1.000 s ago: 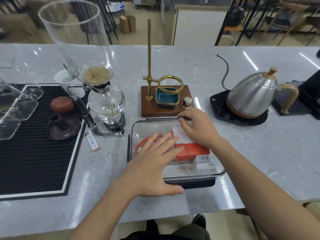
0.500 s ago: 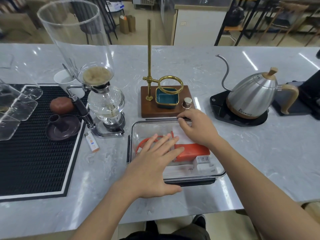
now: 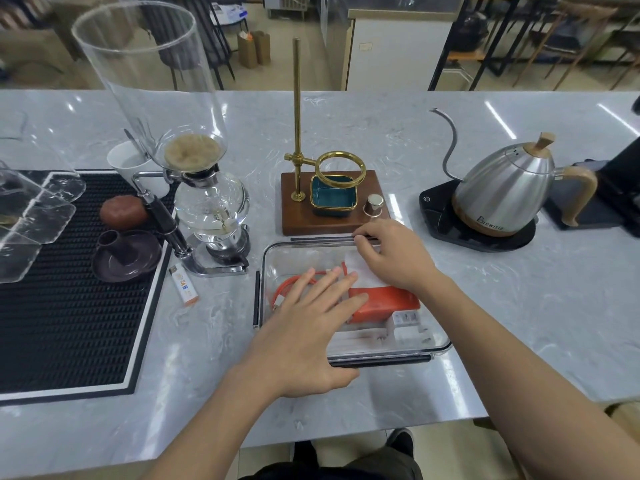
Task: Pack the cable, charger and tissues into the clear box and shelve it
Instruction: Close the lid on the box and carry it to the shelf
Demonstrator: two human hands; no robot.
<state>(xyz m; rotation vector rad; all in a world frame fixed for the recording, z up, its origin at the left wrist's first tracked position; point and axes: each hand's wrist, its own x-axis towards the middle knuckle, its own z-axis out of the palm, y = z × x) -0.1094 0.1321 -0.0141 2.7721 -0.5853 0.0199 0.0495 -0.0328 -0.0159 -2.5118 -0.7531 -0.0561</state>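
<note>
The clear box [image 3: 270,259] sits on the marble counter near its front edge, with its clear lid on top. Through the lid I see a coiled orange cable [image 3: 287,285], a red packet [image 3: 388,303] and a white charger [image 3: 408,322]. My left hand [image 3: 311,327] lies flat on the lid with its fingers straight and its thumb along the near black clasp [image 3: 398,360]. My right hand [image 3: 394,258] reaches over the far side, and its curled fingers grip the far black clasp [image 3: 322,239]. Something white lies half hidden under that hand.
A wooden stand with a brass ring [image 3: 332,202] stands just behind the box. A glass siphon brewer [image 3: 207,209] and a lighter [image 3: 185,289] are to its left, beside a black mat [image 3: 69,306]. A steel kettle [image 3: 502,188] is at the right.
</note>
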